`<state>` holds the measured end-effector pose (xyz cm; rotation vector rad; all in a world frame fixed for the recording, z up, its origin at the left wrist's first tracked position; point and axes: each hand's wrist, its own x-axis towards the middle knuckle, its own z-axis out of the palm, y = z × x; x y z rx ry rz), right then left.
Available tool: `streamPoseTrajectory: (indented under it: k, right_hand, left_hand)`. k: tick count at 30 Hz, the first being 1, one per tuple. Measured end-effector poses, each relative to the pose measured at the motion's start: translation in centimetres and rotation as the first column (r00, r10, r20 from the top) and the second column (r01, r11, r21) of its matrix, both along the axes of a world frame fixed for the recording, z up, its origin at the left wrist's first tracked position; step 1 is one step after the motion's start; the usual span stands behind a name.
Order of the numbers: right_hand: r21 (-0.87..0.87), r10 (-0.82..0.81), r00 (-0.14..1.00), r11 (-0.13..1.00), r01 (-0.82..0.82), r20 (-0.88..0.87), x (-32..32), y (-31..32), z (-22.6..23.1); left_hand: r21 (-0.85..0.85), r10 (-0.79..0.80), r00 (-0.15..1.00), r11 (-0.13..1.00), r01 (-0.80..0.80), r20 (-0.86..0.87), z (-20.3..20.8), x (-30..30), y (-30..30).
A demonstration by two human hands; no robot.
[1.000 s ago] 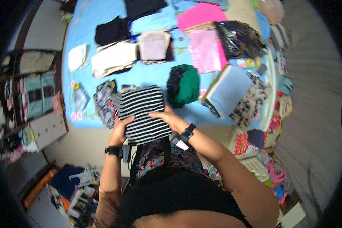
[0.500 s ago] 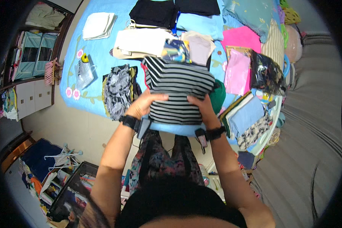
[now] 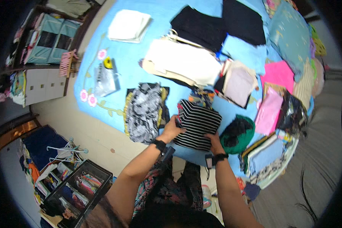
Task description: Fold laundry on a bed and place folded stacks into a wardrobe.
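A black-and-white striped garment (image 3: 198,125), folded into a bundle, is at the near edge of the bed between my hands. My left hand (image 3: 172,130) grips its left side, thumb on top and fingers out of sight beneath. On the right side my right hand (image 3: 215,142) holds it likewise. Just beyond it lies a small multicoloured patterned cloth (image 3: 201,98). To the left is a grey-and-black patterned garment pile (image 3: 143,112); to the right, a green garment with black on it (image 3: 237,133).
The blue bed cover (image 3: 117,102) carries folded white clothes (image 3: 127,26), a white stack (image 3: 182,62), black garments (image 3: 199,26), a pink package (image 3: 269,111) and a clear plastic bag (image 3: 105,81). A dark drawer box (image 3: 79,190) and light-blue hangers (image 3: 66,150) stand lower left.
The striped bundle now looks smaller and sits lower, near the bed's edge, still in both hands. The view has shifted and tilted, and the patterned cloth beyond the bundle shows differently.
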<state>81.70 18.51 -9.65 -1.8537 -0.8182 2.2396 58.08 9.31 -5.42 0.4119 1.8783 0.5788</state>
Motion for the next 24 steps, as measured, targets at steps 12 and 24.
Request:
streamPoseTrajectory:
  k: [12, 24]
  right_hand:
    - [-0.107, 0.059, 0.985, 0.993, -0.042, 0.162, -5.6, 2.8, 2.4]
    - [-0.057, -0.016, 0.998, 0.998, 0.019, 0.055, -5.1, 5.3, -4.8]
  left_hand:
    - [0.221, 0.714, 0.451, 0.398, -0.891, 0.536, 6.2, -29.5, 11.3]
    - [0.298, 0.785, 0.372, 0.248, -0.922, 0.495, -8.0, -42.8, 22.9]
